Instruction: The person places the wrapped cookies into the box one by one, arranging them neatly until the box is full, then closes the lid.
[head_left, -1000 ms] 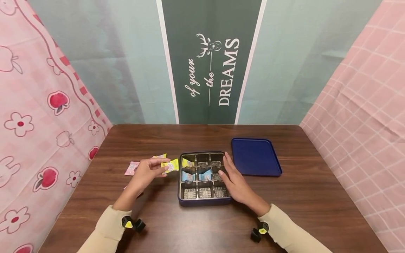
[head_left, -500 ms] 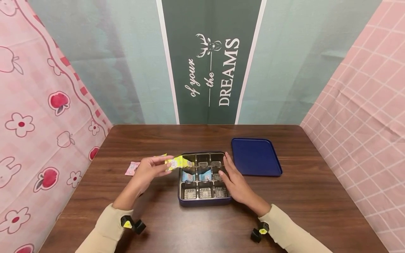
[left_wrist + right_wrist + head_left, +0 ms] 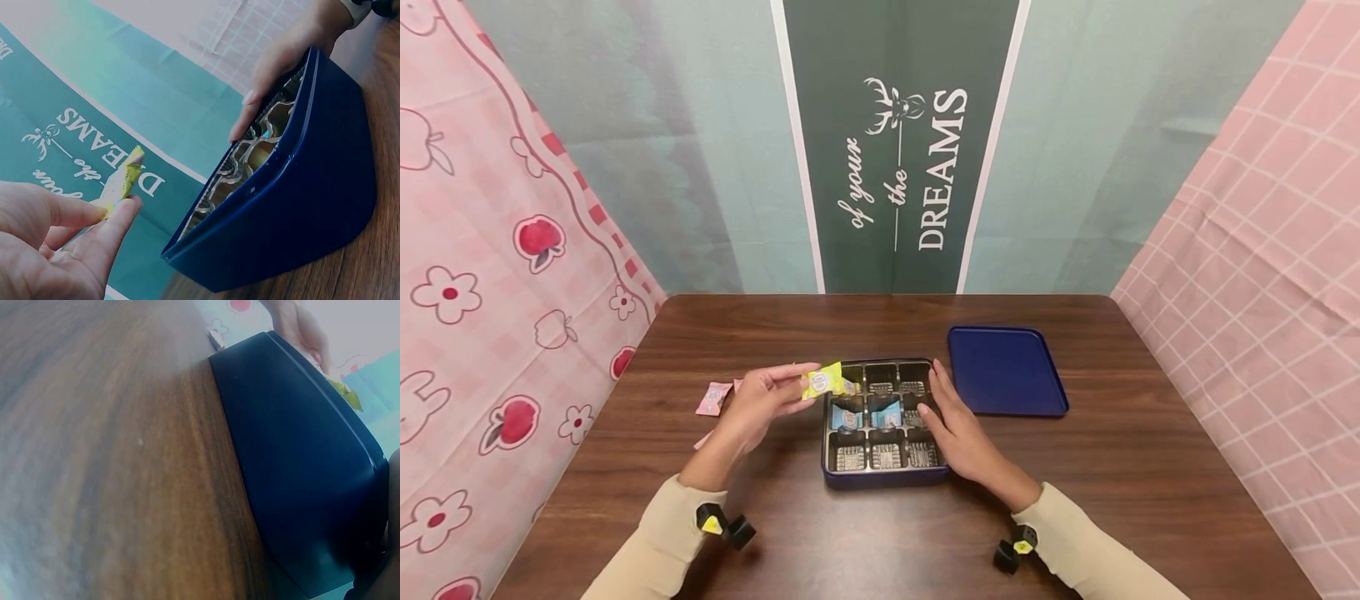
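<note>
My left hand (image 3: 760, 406) pinches a yellow wrapped candy (image 3: 822, 381) between thumb and fingertips. The candy overlaps the back-left corner of a dark blue box (image 3: 886, 478); in the left wrist view it is up in the air beside the rim. Inside is a black divided tray. Another yellow candy (image 3: 851, 387) sits in the back-left compartment, partly hidden by the held one. Blue wrapped candies (image 3: 886, 416) lie in the left and middle compartments of the middle row. My right hand (image 3: 958, 433) rests along the box's right side, fingers straight, thumb over the rim.
A blue lid (image 3: 1007, 371) lies on the wooden table (image 3: 880, 550) behind and right of the box. Pink wrapped candies (image 3: 713, 398) lie to the left, some partly behind my left hand and wrist. Patterned cloths hang around the table.
My left hand has moved right, carrying the yellow candy from beside the box to its back-left corner. The right hand and the box have stayed in place.
</note>
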Demonstrator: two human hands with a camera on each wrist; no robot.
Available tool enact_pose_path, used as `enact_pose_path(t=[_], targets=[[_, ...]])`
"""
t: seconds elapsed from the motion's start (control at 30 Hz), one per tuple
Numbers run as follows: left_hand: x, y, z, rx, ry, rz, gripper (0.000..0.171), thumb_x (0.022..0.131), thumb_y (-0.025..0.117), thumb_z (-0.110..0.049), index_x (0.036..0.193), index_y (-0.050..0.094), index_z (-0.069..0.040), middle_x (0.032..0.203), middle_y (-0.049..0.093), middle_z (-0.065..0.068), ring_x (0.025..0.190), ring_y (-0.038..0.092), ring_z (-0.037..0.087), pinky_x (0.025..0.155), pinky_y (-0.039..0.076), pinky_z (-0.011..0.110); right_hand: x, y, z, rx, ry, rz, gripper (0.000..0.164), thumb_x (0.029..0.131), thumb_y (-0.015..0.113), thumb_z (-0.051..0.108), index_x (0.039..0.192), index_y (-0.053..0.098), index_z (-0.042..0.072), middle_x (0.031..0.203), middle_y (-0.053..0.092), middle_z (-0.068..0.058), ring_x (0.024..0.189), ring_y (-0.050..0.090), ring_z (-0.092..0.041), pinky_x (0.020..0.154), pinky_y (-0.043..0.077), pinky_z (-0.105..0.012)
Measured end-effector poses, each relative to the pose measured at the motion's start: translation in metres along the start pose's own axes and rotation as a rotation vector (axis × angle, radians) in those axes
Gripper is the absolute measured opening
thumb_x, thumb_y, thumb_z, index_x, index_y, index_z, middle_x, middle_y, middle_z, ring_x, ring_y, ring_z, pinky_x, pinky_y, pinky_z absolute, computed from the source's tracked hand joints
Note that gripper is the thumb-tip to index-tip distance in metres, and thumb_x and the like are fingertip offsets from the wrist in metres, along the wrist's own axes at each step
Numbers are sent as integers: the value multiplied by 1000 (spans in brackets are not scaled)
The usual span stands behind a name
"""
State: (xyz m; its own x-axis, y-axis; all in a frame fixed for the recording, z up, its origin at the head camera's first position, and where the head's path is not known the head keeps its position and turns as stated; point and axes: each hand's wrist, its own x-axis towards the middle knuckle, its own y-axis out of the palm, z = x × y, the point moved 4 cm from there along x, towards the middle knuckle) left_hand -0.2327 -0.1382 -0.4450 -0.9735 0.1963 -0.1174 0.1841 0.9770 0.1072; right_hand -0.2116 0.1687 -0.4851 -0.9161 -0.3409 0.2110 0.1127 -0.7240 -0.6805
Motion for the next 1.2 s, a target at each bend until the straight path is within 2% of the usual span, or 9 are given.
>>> enact_pose_path(t=[0.2, 0.4, 0.8, 1.03, 1.2], targets=[[3, 5, 0, 24, 0, -5, 39, 98, 61, 2, 134, 57, 14, 122, 65, 16, 97, 67, 11, 87, 59, 33, 0, 0, 0, 1, -3, 0, 69, 110, 43, 40, 160, 19, 1, 170, 0, 0, 154, 13, -27, 121, 22, -55], [8, 10, 1, 28, -21, -24, 38, 97, 64, 1, 133, 60, 11, 121, 68, 17, 94, 68, 10, 86, 59, 34, 0, 1, -1, 5, 6, 8, 69, 110, 43, 40, 161, 17, 3, 170, 0, 1, 154, 12, -27, 121, 21, -56], [20, 17, 2, 21, -17, -34, 36, 95, 64, 3, 131, 63, 9, 118, 71, 15, 92, 68, 8, 82, 59, 28, 2, 1, 0, 12, 7, 4, 69, 109, 43, 41, 161, 17, 3, 170, -1, 2, 154, 12, -27, 121, 22, -56], [27, 22, 4, 35, -7, -27, 36, 95, 63, 4, 131, 63, 9, 123, 68, 23, 94, 69, 8, 83, 59, 27, 1, 1, 0, 3, -3, -4, 69, 109, 44, 40, 161, 17, 2, 170, 0, 0, 154, 13, -29, 120, 22, -56], [31, 26, 5, 43, -7, -22, 36, 94, 65, 3, 130, 64, 9, 126, 67, 24, 95, 69, 8, 84, 59, 29, 2, 1, -3, 2, -7, -8, 68, 109, 44, 38, 160, 18, 1, 170, 0, -1, 154, 13, -29, 120, 22, -57]])
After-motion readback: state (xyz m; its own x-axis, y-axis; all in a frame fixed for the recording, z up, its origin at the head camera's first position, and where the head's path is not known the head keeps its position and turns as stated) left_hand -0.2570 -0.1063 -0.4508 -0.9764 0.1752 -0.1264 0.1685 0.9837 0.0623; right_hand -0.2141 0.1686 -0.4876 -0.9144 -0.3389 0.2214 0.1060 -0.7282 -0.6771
